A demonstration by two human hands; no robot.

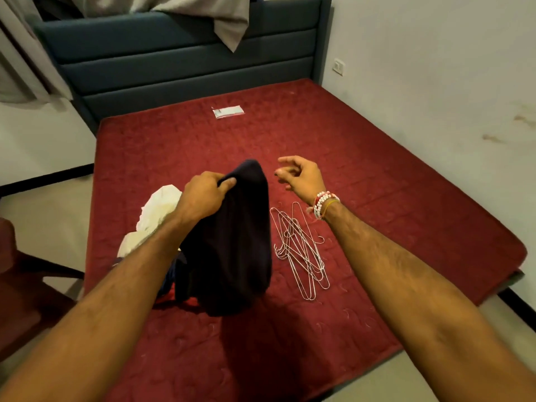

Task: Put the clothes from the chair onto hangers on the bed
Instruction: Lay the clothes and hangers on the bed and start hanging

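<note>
My left hand [206, 192] grips the top edge of a dark navy garment [232, 250] and holds it up above the red mattress [377, 198]; its lower end hangs down to the bed. My right hand [301, 177] hovers just right of the garment, fingers loosely curled, holding nothing. Several thin wire hangers [301, 250] lie in a loose pile on the mattress below my right wrist. A white garment [153, 216] lies crumpled on the bed behind my left forearm, with a bit of blue cloth [169, 278] under the dark one.
A dark red chair [26, 285] stands at the left edge, beside the bed. A small white packet [227, 111] lies near the padded blue headboard [179, 68]. A grey cloth [223, 18] hangs over the headboard. The white wall [435, 82] runs along the bed's right side.
</note>
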